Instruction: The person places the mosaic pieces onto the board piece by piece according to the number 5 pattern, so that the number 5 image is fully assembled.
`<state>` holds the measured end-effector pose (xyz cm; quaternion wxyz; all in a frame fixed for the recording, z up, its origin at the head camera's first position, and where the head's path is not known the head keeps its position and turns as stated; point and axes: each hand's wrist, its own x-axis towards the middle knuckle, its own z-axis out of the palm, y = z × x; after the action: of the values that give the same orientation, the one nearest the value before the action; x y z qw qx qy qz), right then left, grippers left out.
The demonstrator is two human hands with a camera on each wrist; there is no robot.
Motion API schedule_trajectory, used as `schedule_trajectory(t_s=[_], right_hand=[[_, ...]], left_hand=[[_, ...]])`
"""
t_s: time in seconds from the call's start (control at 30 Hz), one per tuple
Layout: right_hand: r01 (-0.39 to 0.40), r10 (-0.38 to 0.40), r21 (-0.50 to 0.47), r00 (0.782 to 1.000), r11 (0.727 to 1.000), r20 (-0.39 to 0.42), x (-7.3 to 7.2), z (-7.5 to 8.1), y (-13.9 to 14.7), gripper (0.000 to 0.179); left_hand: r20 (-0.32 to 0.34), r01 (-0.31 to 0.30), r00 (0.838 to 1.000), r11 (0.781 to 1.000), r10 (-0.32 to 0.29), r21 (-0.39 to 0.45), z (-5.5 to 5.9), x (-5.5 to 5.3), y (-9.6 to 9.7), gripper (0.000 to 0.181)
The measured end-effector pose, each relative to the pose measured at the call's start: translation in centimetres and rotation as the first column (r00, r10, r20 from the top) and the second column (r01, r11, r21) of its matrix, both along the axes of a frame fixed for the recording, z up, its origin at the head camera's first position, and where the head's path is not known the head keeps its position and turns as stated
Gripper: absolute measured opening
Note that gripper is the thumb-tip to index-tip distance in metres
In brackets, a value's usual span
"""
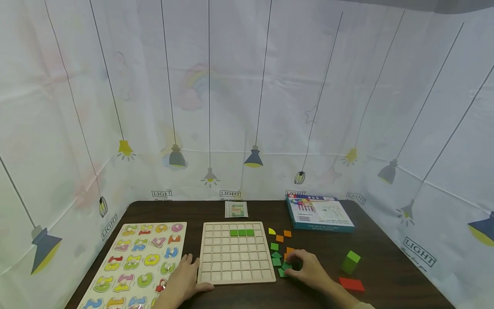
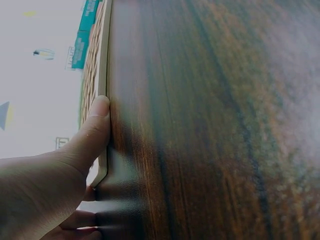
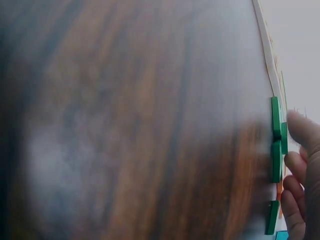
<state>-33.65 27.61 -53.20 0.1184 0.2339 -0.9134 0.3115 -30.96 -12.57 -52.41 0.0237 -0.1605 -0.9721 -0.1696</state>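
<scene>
A pale wooden grid board [image 1: 238, 257] lies on the table with several green square tiles [image 1: 242, 232] in a row in its second row from the back. My left hand [image 1: 184, 277] rests at the board's near left corner, its fingers along the left side. In the left wrist view, the thumb [image 2: 95, 125] presses the board's near edge. To the board's right, my right hand [image 1: 308, 268] bends over loose green tiles. Its thumb and index fingertips are on either side of one green tile [image 3: 284, 138], with other green tiles [image 3: 276, 161] close by.
Orange tiles [image 1: 287, 234] and a yellow piece [image 1: 272, 231] lie behind the green ones. A number puzzle board [image 1: 150, 244] is at left, a pattern card [image 1: 236, 209] and a box [image 1: 322, 214] at the back. A green block [image 1: 350, 262] and red tiles [image 1: 351, 284] sit at right.
</scene>
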Motion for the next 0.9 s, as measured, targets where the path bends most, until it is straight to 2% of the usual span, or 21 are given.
schedule_trajectory(t_s=[0.27, 0.47, 0.9], right_hand=[[-0.044, 0.043, 0.032, 0.999, 0.999, 0.009, -0.4, 0.2, -0.2, 0.022], [-0.088, 0.087, 0.020, 0.993, 0.996, 0.086, -0.9, 0.4, -1.0, 0.025], [-0.049, 0.048, 0.006, 0.996, 0.999, 0.080, -1.2, 0.5, -0.4, 0.027]], left_hand=[[0.001, 0.002, 1.000, 1.000, -0.002, 0.015, 0.1, 0.1, 0.0, 0.093], [-0.002, -0.004, 1.000, 1.000, 0.004, 0.023, 0.1, 0.1, 0.0, 0.092], [0.005, -0.026, 1.000, 1.000, 0.026, -0.004, 0.2, 0.1, 0.2, 0.094]])
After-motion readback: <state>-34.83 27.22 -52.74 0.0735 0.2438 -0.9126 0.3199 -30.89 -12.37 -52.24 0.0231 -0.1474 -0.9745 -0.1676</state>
